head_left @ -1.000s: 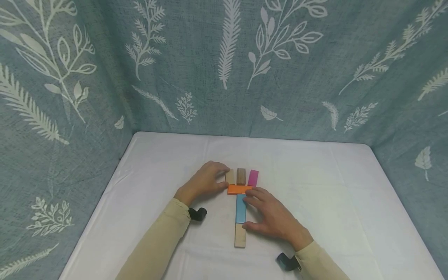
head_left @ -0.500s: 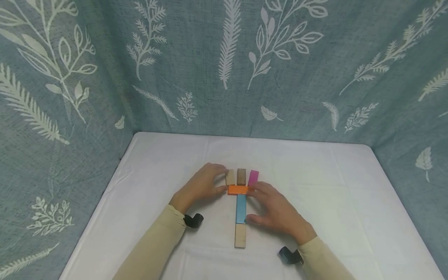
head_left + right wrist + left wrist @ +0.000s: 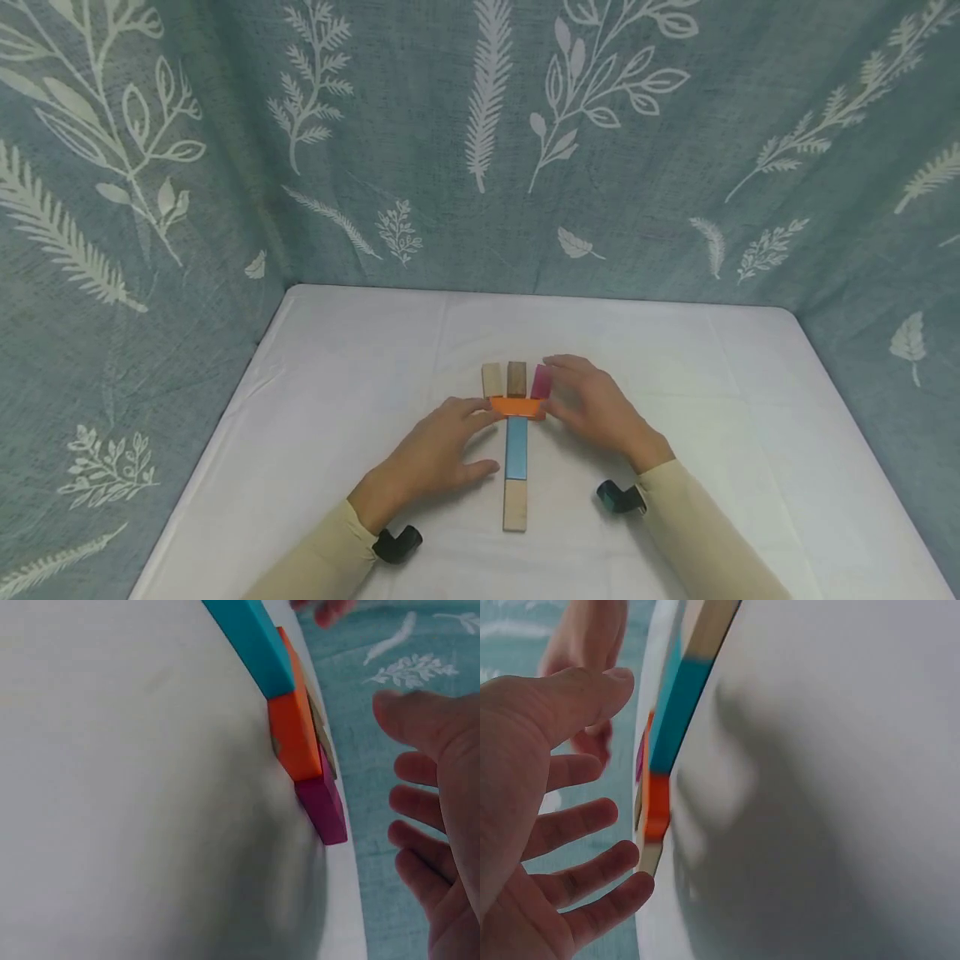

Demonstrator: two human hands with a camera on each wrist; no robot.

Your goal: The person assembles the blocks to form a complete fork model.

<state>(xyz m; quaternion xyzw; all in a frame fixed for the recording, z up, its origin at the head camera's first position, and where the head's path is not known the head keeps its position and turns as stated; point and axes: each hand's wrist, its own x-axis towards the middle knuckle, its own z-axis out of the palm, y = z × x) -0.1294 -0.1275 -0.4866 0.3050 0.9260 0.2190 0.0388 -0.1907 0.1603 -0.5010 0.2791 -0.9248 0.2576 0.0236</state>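
Flat blocks lie in a fork-like figure on the white table. An orange block [image 3: 517,407] runs crosswise. Above it stand three short blocks: pale wood [image 3: 492,380], brown wood [image 3: 517,379] and magenta [image 3: 540,383]. Below it a blue block [image 3: 516,448] and another pale wood block [image 3: 514,505] form a stem. My left hand [image 3: 431,454] hovers at the orange block's left end, fingers spread and nothing held. My right hand [image 3: 600,408] is beside the magenta block, partly covering it in the head view; the right wrist view shows its thumb and fingers apart from the magenta block [image 3: 322,808].
A white cloth covers the table [image 3: 375,333]. Blue-green curtains [image 3: 420,142] with white leaf prints enclose its back and sides. Dark wrist cameras sit under the left [image 3: 398,544] and right [image 3: 621,497] wrists.
My left hand has drawn back from the upper pale block, down towards the orange and blue blocks. My right hand has risen from beside the blue block to the magenta one.
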